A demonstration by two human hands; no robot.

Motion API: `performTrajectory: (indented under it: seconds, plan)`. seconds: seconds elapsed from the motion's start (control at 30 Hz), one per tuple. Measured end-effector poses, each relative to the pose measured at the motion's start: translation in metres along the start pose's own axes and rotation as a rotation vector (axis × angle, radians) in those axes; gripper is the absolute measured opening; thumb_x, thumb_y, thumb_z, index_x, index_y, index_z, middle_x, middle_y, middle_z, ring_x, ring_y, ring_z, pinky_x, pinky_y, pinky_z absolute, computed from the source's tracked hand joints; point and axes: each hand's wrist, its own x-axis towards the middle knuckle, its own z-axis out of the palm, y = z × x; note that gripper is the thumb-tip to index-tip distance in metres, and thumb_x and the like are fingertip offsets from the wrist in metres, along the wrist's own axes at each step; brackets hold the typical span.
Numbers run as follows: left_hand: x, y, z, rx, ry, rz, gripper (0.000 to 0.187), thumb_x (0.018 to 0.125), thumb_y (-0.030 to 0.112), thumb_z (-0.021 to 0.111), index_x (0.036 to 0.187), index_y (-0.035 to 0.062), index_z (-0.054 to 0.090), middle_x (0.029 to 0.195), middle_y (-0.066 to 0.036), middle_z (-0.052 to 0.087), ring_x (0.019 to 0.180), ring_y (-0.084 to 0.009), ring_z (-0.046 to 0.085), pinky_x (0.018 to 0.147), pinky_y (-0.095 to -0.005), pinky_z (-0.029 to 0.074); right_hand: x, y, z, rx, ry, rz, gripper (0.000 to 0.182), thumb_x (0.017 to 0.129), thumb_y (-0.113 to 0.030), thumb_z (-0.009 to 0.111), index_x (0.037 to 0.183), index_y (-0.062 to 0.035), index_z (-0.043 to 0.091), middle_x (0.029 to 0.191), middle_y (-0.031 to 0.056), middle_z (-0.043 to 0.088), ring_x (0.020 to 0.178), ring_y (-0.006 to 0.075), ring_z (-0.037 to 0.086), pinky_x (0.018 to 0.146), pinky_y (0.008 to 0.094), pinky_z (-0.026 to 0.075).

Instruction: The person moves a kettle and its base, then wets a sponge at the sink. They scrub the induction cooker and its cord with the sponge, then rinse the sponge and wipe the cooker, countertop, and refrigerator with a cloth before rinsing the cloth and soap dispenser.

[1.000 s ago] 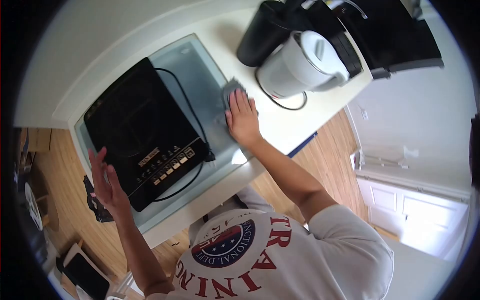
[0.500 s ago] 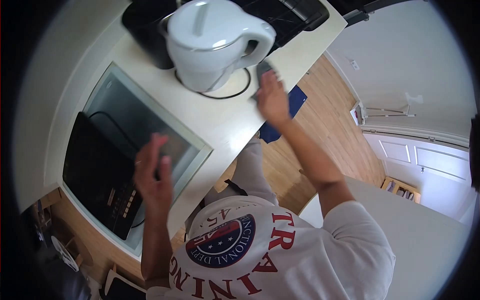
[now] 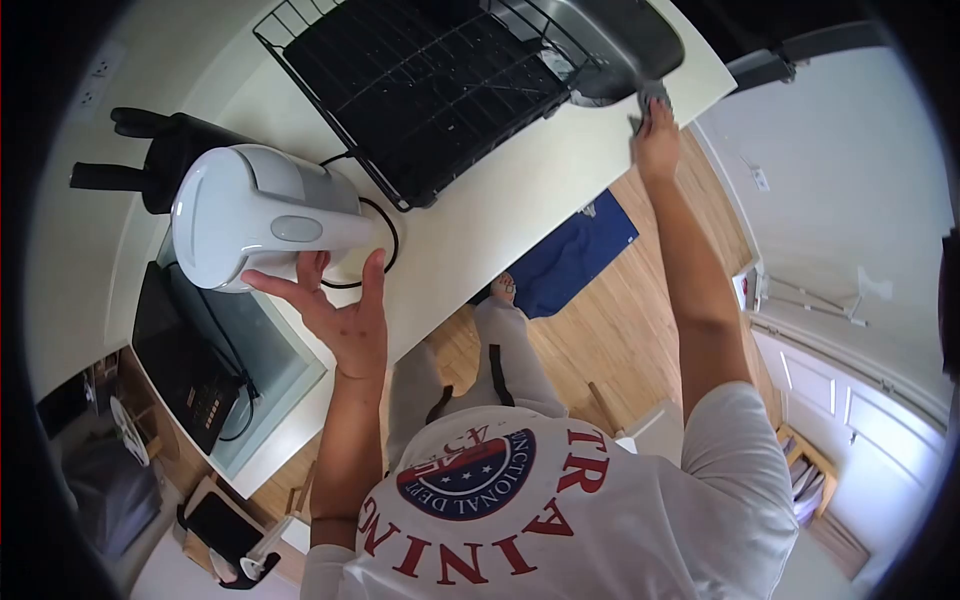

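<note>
While the right hand (image 3: 657,140) presses a soft grey cloth (image 3: 651,98) flat at the counter's (image 3: 500,215) far right edge beside the sink (image 3: 620,40), the left hand (image 3: 345,310) hovers spread wide, empty, under the white kettle (image 3: 255,215). Limp and light, the cloth likely handles best bunched under the palm.
</note>
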Motion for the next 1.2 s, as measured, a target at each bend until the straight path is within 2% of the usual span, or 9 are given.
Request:
performTrajectory:
  seconds: [0.1, 0.13, 0.3, 0.43, 0.63, 0.8, 0.97, 1.03, 1.2]
  plan:
    - [0.015, -0.001, 0.019, -0.171, 0.166, -0.104, 0.105, 0.081, -0.001, 0.063, 0.138, 0.0038, -0.025, 0.132, -0.024, 0.039, 0.115, -0.0301, 0.046, 0.097, -0.0389, 0.034, -0.068, -0.06, -0.028, 0.146, -0.108, -0.195, 0.039, 0.08, 0.0, 0.046, 0.119, 0.0019, 0.05, 0.124, 0.0228, 0.05, 0.117, 0.038, 0.046, 0.101, 0.0482, 0.033]
    - [0.015, 0.002, 0.015, -0.161, 0.11, -0.11, 0.098, 0.084, -0.002, 0.058, 0.138, 0.0036, -0.024, 0.138, -0.026, 0.029, 0.119, -0.0304, 0.042, 0.099, -0.0405, 0.034, -0.096, -0.093, -0.048, 0.166, -0.175, -0.268, 0.044, 0.079, 0.001, 0.046, 0.123, 0.0003, 0.047, 0.128, 0.0223, 0.047, 0.121, 0.0381, 0.043, 0.104, 0.0504, 0.029]
    - [-0.014, -0.014, -0.018, -0.027, 0.031, 0.004, 0.089, 0.087, -0.001, 0.052, 0.14, 0.0042, -0.02, 0.141, -0.028, 0.022, 0.122, -0.034, 0.039, 0.1, -0.0399, 0.034, -0.162, -0.179, -0.08, 0.521, -0.513, -0.419, 0.051, 0.072, 0.004, 0.05, 0.123, -0.0015, 0.049, 0.129, 0.017, 0.046, 0.124, 0.0311, 0.041, 0.106, 0.0468, 0.028]
    - [-0.03, -0.019, -0.05, -0.121, 0.008, -0.057, 0.083, 0.089, -0.003, 0.047, 0.142, 0.0069, -0.015, 0.131, -0.019, 0.036, 0.114, -0.0254, 0.042, 0.098, -0.0345, 0.032, -0.166, -0.233, -0.07, 0.572, -0.512, -0.388, 0.049, 0.07, 0.001, 0.05, 0.119, -0.0004, 0.052, 0.127, 0.0175, 0.047, 0.122, 0.0329, 0.042, 0.106, 0.0466, 0.028]
    - [-0.045, -0.033, -0.077, -0.067, -0.018, -0.036, 0.081, 0.088, -0.003, 0.049, 0.143, 0.005, -0.01, 0.125, -0.019, 0.042, 0.107, -0.0244, 0.047, 0.092, -0.0297, 0.036, -0.23, -0.291, -0.075, 0.628, -0.686, -0.757, 0.047, 0.075, -0.007, 0.05, 0.122, -0.0014, 0.051, 0.131, 0.014, 0.044, 0.128, 0.0274, 0.035, 0.11, 0.0439, 0.02]
    - [-0.055, -0.038, -0.102, -0.028, 0.031, -0.111, 0.08, 0.088, -0.001, 0.05, 0.143, 0.0038, -0.008, 0.113, -0.016, 0.051, 0.102, -0.0225, 0.05, 0.091, -0.031, 0.039, -0.221, -0.341, -0.072, 0.577, -0.721, -1.025, 0.048, 0.079, -0.013, 0.052, 0.126, -0.0035, 0.048, 0.135, 0.0119, 0.041, 0.129, 0.0246, 0.036, 0.11, 0.0488, 0.017]
    - [-0.052, -0.046, -0.117, -0.016, 0.074, -0.144, 0.08, 0.088, 0.001, 0.051, 0.143, 0.0033, -0.007, 0.113, -0.015, 0.052, 0.104, -0.0232, 0.05, 0.091, -0.0326, 0.04, -0.192, -0.328, -0.059, 0.501, -0.709, -0.861, 0.052, 0.083, -0.025, 0.052, 0.129, -0.0025, 0.044, 0.139, 0.0161, 0.036, 0.131, 0.0292, 0.03, 0.109, 0.0537, 0.013]
    - [-0.05, -0.049, -0.119, 0.001, 0.1, -0.147, 0.081, 0.088, 0.002, 0.052, 0.143, 0.0033, -0.007, 0.113, -0.015, 0.052, 0.105, -0.0231, 0.05, 0.091, -0.0324, 0.04, -0.176, -0.317, -0.058, 0.247, -0.581, -0.5, 0.057, 0.084, -0.032, 0.052, 0.132, -0.004, 0.041, 0.141, 0.021, 0.031, 0.132, 0.0336, 0.026, 0.109, 0.0527, 0.012]
    - [-0.05, -0.061, -0.121, -0.02, 0.048, -0.089, 0.085, 0.086, 0.006, 0.058, 0.143, 0.003, -0.006, 0.113, -0.016, 0.052, 0.102, -0.0237, 0.053, 0.086, -0.0314, 0.044, -0.141, -0.356, -0.023, 0.267, -0.529, -0.623, 0.061, 0.086, -0.038, 0.048, 0.136, -0.0053, 0.036, 0.142, 0.024, 0.025, 0.134, 0.0354, 0.023, 0.109, 0.0517, 0.013]
